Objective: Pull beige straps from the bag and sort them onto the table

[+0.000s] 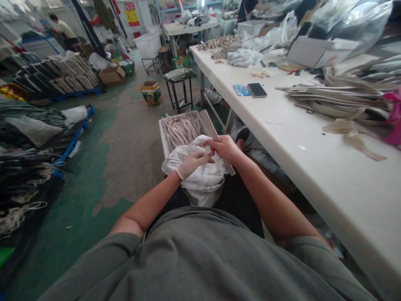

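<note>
A white plastic bag [205, 190] rests on my lap with its mouth gathered open. My left hand [191, 164], in a pale glove, reaches over the bag, its fingers bent together near its middle; what they pinch is too small to name. My right hand [226, 147] has its fingers closed round a flat light strip [210, 125] that slants across the bag's right side. Just beyond the bag stands a white crate [162, 136] holding many beige straps [182, 128].
To the right runs a long white table [282, 138] with a phone [257, 90], a blue card [242, 90] and bundled beige straps [341, 98]. Ahead are a black stool [179, 90] and a small carton [151, 93]. Pallets with dark goods line the left; a person [62, 31] sits far back.
</note>
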`<state>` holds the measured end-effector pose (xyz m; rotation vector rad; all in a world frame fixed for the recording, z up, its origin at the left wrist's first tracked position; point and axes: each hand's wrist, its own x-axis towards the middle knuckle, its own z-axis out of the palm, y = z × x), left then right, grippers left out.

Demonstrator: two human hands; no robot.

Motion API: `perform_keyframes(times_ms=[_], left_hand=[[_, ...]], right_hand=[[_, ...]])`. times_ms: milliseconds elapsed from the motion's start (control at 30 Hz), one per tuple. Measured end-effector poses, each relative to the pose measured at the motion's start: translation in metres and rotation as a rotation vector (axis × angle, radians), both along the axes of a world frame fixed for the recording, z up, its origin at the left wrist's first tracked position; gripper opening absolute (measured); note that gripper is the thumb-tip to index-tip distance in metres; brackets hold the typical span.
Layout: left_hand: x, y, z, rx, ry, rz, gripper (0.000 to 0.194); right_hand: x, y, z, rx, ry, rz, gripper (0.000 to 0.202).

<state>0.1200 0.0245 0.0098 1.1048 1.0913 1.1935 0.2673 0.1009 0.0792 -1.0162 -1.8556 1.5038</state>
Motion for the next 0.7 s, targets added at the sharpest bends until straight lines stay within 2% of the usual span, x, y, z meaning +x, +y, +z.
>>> perform_keyframes(times_ms=[67, 167, 400, 567, 700], left_hand=[[0.015, -0.011, -0.006, -0.071, -0.065, 0.034, 0.055], [0.020, -0.021, -0.009, -0.140, -0.151, 0.094, 0.057], [0.016, -0.040, -0.015, -0.175, -0.196, 0.205, 0.051], [0.012, -0.059, -0.022, -0.210, -0.114, 0.091, 0.055], [0.010, -0.063, -0.032, -0.213, 0.058, -0.027, 0.052]], right_hand=[[0.005, 0.008, -0.001, 0.026, -0.045, -0.026, 0.043], [0.012, 0.017, -0.007, 0.073, -0.106, -0.073, 0.045], [0.015, 0.027, -0.014, 0.087, -0.179, -0.131, 0.024], [0.015, 0.034, -0.005, 0.242, -0.343, -0.139, 0.027], [0.012, 0.033, 0.009, 0.397, -0.515, -0.119, 0.026]])
